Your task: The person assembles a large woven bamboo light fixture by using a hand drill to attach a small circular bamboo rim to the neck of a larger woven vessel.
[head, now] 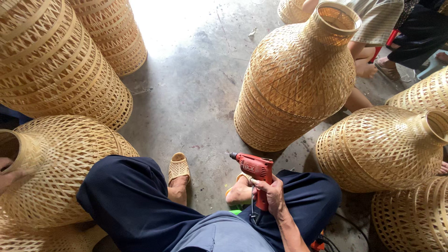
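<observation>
There are no boxes, packs, signs or screens here. The only label is a small white patch with dark print on the side of the red drill (pixel 255 169), low in the middle.

Left hand (pixel 8 175) is cut off at the left edge; lower-right basket (pixel 413 219) and upper-right seated person (pixel 396 28) run off frame.

Count, head view. Woven bamboo lampshades: nine in view. Three at left, namely two stacked columns (pixel 51 60) (pixel 112 32) and one on its side (pixel 56 168); one more at bottom left edge (pixel 37 238); one tall at centre (pixel 298 79); one top centre (pixel 291 10); three at right (pixel 382 149) (pixel 422 93) (pixel 413 219). Red electric drill (pixel 254 175): one. Tan slippers (pixel 178 167): two, the second (pixel 240 179) partly hidden.
</observation>
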